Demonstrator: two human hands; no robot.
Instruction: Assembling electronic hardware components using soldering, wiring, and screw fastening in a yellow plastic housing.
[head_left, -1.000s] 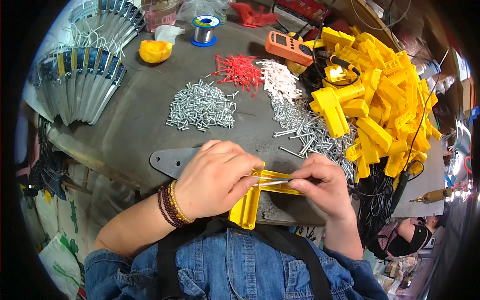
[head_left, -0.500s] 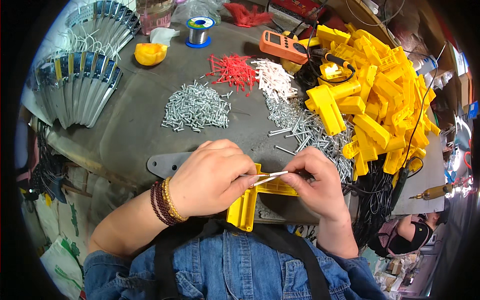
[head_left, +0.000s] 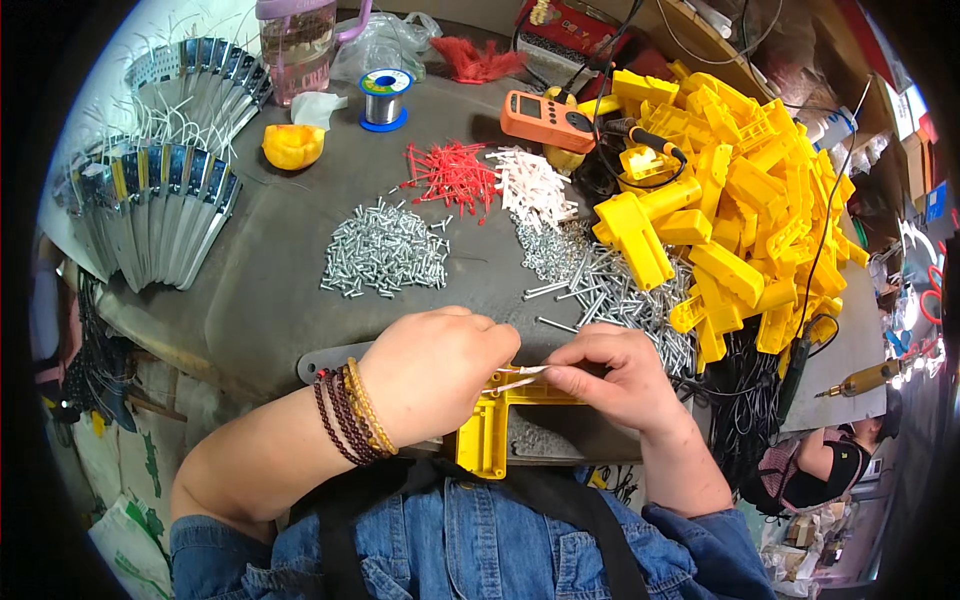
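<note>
Two thin white wire-like pieces (head_left: 518,384) run between my hands, above an open yellow plastic housing (head_left: 483,445). With thumb and forefinger, my right hand (head_left: 620,378) pinches their right ends. My left hand (head_left: 440,372) is closed at their left ends, its fingertips mostly hidden behind the back of the hand. The housing lies at the near table edge, one part pointing toward me and another running right under my right hand. A flat grey metal piece (head_left: 322,366) with a hole sticks out from behind my left wrist.
Beyond my hands lie piles of short screws (head_left: 385,250), long screws (head_left: 625,300), red pieces (head_left: 450,175) and white pieces (head_left: 535,188). Yellow housings (head_left: 740,200) heap at right beside an orange meter (head_left: 545,120). Solder spool (head_left: 385,105) and metal blades (head_left: 150,215) stand farther left.
My left hand has turned, so its fingertips are more hidden. The white pieces are still between my hands. The whole view has shifted slightly, with the table items appearing lower and some farther left.
</note>
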